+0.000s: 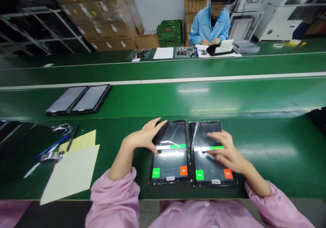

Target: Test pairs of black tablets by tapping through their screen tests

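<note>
Two black tablets lie side by side on the green bench, their screens lit with a green and a red button near the bottom. My left hand (pixel 147 135) is open at the upper left edge of the left tablet (pixel 171 161), thumb and fingers spread. Over the right tablet (pixel 212 165) is my right hand (pixel 225 151), its fingers apart and bent, a fingertip at or just above the middle of the screen near a white and green bar. Clear film with glare covers part of the right tablet's screen.
Two more tablets (pixel 89 99) lie at the back left. Yellow paper (pixel 73 173), a blue pen (pixel 52 147) and metal tools (pixel 52 156) are at the left. Across the line a person in blue (pixel 203 25) sits behind a dark case (pixel 219 49); green crates (pixel 169 32) stand beyond.
</note>
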`<state>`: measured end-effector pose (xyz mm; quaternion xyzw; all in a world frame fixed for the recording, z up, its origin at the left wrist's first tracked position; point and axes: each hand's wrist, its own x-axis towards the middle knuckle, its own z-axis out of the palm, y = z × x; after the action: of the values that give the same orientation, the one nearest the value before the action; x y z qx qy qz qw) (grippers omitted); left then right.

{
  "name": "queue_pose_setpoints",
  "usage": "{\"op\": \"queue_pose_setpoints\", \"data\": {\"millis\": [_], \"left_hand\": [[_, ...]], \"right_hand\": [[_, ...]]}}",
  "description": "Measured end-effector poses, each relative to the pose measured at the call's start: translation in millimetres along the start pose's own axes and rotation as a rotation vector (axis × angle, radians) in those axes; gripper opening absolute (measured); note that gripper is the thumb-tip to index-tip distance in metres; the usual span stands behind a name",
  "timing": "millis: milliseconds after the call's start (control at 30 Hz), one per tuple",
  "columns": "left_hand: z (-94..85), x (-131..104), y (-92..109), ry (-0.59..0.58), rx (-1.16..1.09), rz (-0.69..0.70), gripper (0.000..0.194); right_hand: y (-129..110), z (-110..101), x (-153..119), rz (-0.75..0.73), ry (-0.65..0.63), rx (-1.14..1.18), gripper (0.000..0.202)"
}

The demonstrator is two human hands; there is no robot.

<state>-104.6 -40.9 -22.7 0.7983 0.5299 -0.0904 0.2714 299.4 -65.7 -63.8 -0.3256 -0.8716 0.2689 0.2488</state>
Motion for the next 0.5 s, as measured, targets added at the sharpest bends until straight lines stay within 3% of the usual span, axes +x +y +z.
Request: {"op": "queue_pose_setpoints", "data": {"millis": [133, 167, 233, 333, 500], "left_hand": [[40.9, -40, 32, 0.035, 0.095, 0.044, 0.135], [50.8, -47, 37, 0.057, 0.131, 0.019, 0.132], [62.8, -54, 43, 0.129, 0.199, -0.035, 0.129], [55.2, -42, 45, 0.185, 0.214, -0.001, 0.125], [12.1, 26, 56, 0.090, 0.157, 0.141, 0.102]], "right_hand": [[58, -9, 5, 0.419, 0.532, 0.124, 0.042], [68, -7, 5, 0.502, 0.585, 0.194, 0.041], [80, 1, 4, 0.594, 0.563, 0.344, 0.041], [83, 11, 4, 0.610, 0.488, 0.444, 0.043], [79, 14, 5, 0.611, 0.531, 0.427, 0.044]]}}
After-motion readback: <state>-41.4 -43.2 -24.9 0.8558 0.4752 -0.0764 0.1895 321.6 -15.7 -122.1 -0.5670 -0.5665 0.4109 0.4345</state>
